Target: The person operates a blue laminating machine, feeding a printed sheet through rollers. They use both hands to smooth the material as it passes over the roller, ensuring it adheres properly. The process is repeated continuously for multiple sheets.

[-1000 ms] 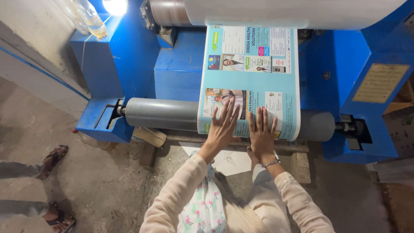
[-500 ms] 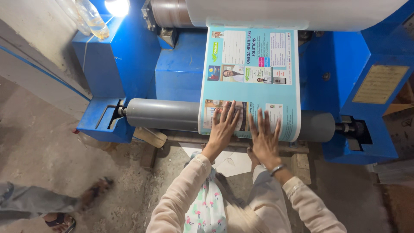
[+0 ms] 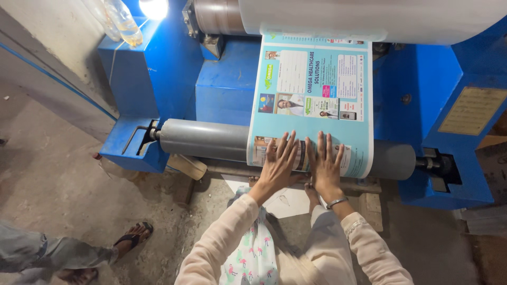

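A light-blue printed sheet (image 3: 317, 84) runs down from a large pale upper roller (image 3: 369, 18) and over a grey lower roller (image 3: 203, 140) of a blue machine (image 3: 158, 74). My left hand (image 3: 279, 164) lies flat on the lower part of the sheet, fingers spread, pressing it against the grey roller. Beside it, my right hand (image 3: 324, 166) presses flat on the same sheet, fingers apart, a thin bracelet on its wrist. Neither hand grips anything. My feet show faintly under the roller.
Another person's leg in grey trousers and sandalled foot (image 3: 132, 240) stand on the concrete floor at lower left. Plastic bottles (image 3: 119, 21) sit on the machine's top left by a bright lamp (image 3: 153, 8). Wooden blocks (image 3: 185, 166) lie under the roller.
Both hands have slid slightly lower on the sheet, and the printed sheet has advanced downward. The other person's feet have stepped rightward, closer to me.
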